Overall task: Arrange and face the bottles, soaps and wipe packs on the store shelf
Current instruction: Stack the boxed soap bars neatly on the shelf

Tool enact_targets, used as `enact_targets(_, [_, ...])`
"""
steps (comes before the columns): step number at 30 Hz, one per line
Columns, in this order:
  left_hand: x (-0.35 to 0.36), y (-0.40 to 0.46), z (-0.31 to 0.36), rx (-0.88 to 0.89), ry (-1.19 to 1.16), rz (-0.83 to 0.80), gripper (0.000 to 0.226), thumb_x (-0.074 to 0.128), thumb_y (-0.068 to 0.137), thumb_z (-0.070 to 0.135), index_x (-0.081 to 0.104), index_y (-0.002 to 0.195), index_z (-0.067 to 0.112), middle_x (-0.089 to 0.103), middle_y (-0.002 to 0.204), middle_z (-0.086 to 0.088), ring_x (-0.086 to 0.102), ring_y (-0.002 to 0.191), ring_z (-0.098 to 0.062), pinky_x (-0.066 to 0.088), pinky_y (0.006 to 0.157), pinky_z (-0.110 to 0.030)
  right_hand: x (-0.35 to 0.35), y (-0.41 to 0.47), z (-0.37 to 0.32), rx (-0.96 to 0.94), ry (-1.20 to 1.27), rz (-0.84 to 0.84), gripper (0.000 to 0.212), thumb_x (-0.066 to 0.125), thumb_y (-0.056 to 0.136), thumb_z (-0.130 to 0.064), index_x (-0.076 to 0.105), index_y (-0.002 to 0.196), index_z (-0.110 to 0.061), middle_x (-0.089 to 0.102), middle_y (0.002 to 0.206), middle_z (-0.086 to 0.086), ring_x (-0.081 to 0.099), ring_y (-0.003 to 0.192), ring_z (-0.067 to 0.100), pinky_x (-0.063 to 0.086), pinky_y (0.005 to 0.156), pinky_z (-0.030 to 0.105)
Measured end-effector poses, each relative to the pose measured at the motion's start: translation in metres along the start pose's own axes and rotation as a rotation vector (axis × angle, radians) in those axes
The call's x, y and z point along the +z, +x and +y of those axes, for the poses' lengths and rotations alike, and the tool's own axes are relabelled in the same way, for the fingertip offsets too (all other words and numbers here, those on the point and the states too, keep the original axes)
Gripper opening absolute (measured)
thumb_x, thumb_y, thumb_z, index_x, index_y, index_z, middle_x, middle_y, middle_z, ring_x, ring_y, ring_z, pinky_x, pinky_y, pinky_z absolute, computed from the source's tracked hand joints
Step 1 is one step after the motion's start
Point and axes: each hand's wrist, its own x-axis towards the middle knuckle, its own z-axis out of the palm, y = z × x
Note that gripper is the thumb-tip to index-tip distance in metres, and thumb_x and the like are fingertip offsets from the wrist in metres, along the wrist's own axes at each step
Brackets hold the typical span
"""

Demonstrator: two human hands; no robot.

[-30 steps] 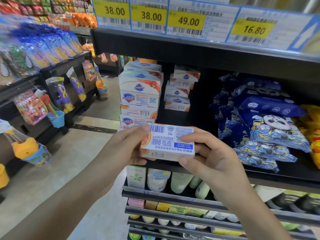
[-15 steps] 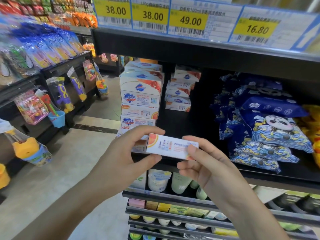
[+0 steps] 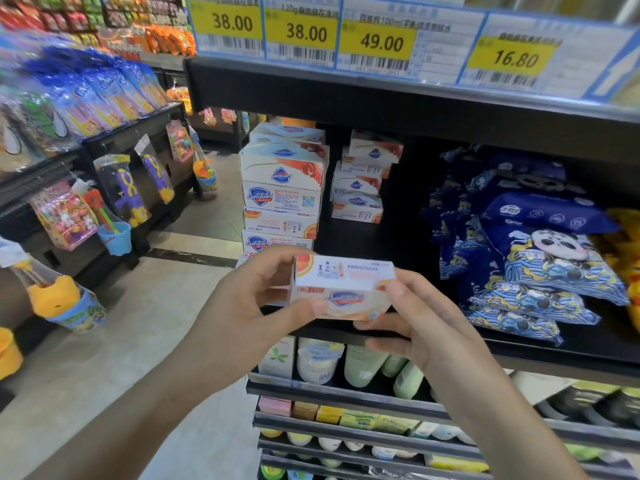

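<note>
A Safeguard soap box (image 3: 341, 287) is held in front of the shelf edge (image 3: 450, 341), between both hands. The left hand (image 3: 256, 299) pinches its left end, thumb below and fingers above; the right hand (image 3: 415, 317) grips the right end, fingers curled under. The logo face points toward the person, so the step in hand looks like facing this box. Next it likely needs setting, logo outward, on the front soap stack (image 3: 282, 192) or in the dark gap beside the rear stack (image 3: 360, 192), left of the panda wipe packs (image 3: 540, 265).
</note>
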Motion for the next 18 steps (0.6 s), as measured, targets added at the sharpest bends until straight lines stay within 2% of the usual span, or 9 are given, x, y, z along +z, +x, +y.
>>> enact_targets(2, [0.001,0.000,0.002,-0.050,-0.086,0.005,0.045,0.078,0.078,0.024,0.065,0.120,0.021,0.077,0.117,0.005,0.072,0.111,-0.017,0.056,0.095,-0.040,0.001,-0.002,0.000,-0.082,-0.023,-0.002,0.048,0.069,0.083,-0.055,0.064,0.128,-0.038,0.071,0.128,-0.009,0.070,0.114,0.016,0.057,0.096,0.042])
enact_targets(5, [0.003,0.001,0.004,-0.154,-0.161,0.035,0.048,0.077,0.072,0.034,0.068,0.118,0.024,0.079,0.111,0.006,0.074,0.106,-0.016,0.057,0.091,-0.039,0.002,-0.004,0.002,-0.215,-0.019,0.026,0.054,0.076,0.081,-0.033,0.057,0.132,-0.032,0.067,0.131,-0.016,0.066,0.120,0.014,0.059,0.095,0.034])
enact_targets(8, [0.004,0.002,0.007,-0.269,-0.196,0.048,0.051,0.075,0.067,0.039,0.070,0.116,0.026,0.080,0.106,0.008,0.076,0.101,-0.014,0.058,0.087,-0.035,0.003,-0.002,0.009,-0.313,-0.055,0.024,0.048,0.084,0.078,-0.028,0.058,0.119,-0.030,0.060,0.138,-0.018,0.064,0.124,0.019,0.058,0.096,0.041])
enact_targets(10, [0.004,0.002,0.007,-0.331,-0.204,0.047,0.052,0.075,0.067,0.040,0.070,0.117,0.026,0.080,0.106,0.007,0.076,0.100,-0.014,0.058,0.091,-0.038,0.004,-0.002,0.012,-0.349,-0.143,0.022,0.042,0.083,0.077,-0.027,0.058,0.111,-0.034,0.049,0.147,-0.021,0.060,0.129,0.018,0.056,0.097,0.044])
enact_targets(12, [0.003,0.002,0.007,-0.375,-0.229,0.037,0.052,0.074,0.069,0.040,0.071,0.119,0.025,0.080,0.108,0.004,0.076,0.102,-0.016,0.058,0.094,-0.041,0.003,-0.002,0.014,-0.370,-0.258,0.019,0.044,0.082,0.079,-0.017,0.058,0.109,-0.039,0.043,0.150,-0.024,0.056,0.132,0.017,0.056,0.095,0.047])
enact_targets(15, [0.002,0.003,0.007,-0.420,-0.269,0.022,0.054,0.073,0.070,0.044,0.071,0.120,0.024,0.079,0.109,0.002,0.075,0.104,-0.017,0.055,0.090,-0.037,0.002,-0.002,0.016,-0.390,-0.376,0.022,0.053,0.081,0.084,-0.004,0.060,0.110,-0.045,0.043,0.150,-0.023,0.052,0.135,0.019,0.055,0.095,0.049])
enact_targets(18, [-0.001,0.002,0.009,-0.453,-0.257,0.016,0.057,0.072,0.067,0.049,0.072,0.119,0.025,0.080,0.108,0.002,0.075,0.100,-0.014,0.054,0.083,-0.033,0.002,0.000,0.017,-0.403,-0.436,0.040,0.051,0.082,0.084,-0.004,0.063,0.113,-0.041,0.049,0.144,-0.023,0.055,0.130,0.019,0.056,0.089,0.051])
